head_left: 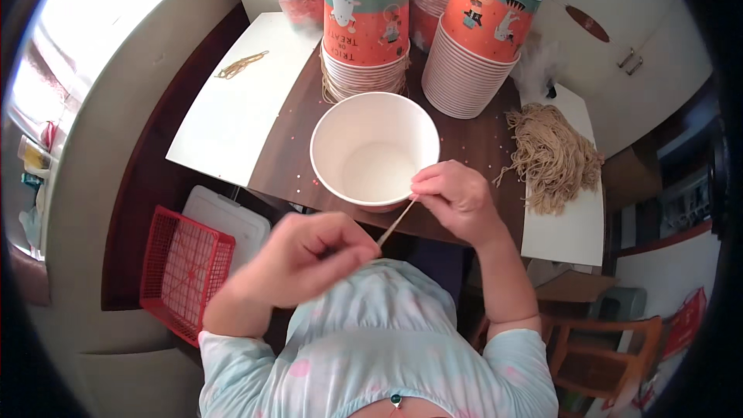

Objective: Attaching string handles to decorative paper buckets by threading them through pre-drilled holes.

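A paper bucket (334, 151), white inside, stands upright on the brown table in front of me. My right hand (458, 200) is at its near right rim, thumb and fingers pinched on one end of a thin beige cord (397, 226). From there the cord runs taut, down and to the left, to my left hand (316, 255). That hand is slightly blurred, with its fingers closed on the cord's other end. Whether the cord is fixed to the bucket cannot be seen behind my right fingertips.
Behind the bucket stand two upside-down stacks of orange printed buckets, left (365, 27) and right (484, 39). Beige cords heap (553, 156) on the right, and a few strands (241, 65) lie on the white board. A red basket (186, 271) is at lower left, a wooden chair (604, 340) at lower right.
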Motion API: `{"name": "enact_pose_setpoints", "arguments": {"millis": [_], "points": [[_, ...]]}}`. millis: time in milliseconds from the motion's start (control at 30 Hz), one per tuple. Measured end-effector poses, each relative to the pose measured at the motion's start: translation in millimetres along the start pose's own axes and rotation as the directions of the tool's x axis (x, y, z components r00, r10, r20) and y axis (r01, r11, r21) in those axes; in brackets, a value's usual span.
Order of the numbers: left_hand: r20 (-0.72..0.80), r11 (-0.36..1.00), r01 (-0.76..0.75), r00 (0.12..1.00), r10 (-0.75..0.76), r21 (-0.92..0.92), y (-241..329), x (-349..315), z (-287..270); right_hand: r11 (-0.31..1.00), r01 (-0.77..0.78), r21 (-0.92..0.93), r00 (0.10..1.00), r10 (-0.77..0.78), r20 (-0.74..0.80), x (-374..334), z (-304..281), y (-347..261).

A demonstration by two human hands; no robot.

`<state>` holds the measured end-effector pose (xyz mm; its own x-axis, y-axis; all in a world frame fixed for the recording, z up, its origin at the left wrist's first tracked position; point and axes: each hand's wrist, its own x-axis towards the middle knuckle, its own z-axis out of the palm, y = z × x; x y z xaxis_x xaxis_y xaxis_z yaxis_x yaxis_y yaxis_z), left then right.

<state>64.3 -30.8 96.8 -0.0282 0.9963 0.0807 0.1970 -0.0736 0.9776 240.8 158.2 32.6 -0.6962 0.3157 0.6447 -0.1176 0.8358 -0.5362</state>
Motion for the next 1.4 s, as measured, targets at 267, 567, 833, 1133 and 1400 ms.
{"name": "enact_pose_setpoints", "arguments": {"millis": [267, 567, 833, 1133, 1400], "points": [[-0.009, 0.921, 0.265, 0.962, -0.274, 0.287, -38.0, 13.2, -104.5, 0.889, -0.36, 0.281, 0.925, 0.301, 0.232, -14.3, -75.7, 25.1], [0.122, 0.993, 0.085, 0.988, -0.095, 0.085, 15.0, 100.4, -26.9, 0.871, -0.417, 0.261, 0.9, 0.354, 0.256, 44.6, -67.6, -36.6], [0.265, 0.929, 0.36, 0.907, -0.327, -0.085, -0.4, 121.5, -27.2, 0.686, -0.643, 0.34, 0.766, 0.588, 0.262, 62.1, -47.3, -17.1], [0.272, 0.914, 0.368, 0.909, -0.315, -0.17, -23.6, 95.6, -34.3, 0.901, -0.362, -0.239, 0.815, 0.43, 0.387, 50.8, -65.4, -7.5], [0.244, 0.985, 0.168, 0.957, -0.154, -0.038, -6.2, 111.2, -19.7, 0.464, -0.649, 0.603, 0.76, 0.348, 0.55, 60.5, -18.8, -25.5]]}}
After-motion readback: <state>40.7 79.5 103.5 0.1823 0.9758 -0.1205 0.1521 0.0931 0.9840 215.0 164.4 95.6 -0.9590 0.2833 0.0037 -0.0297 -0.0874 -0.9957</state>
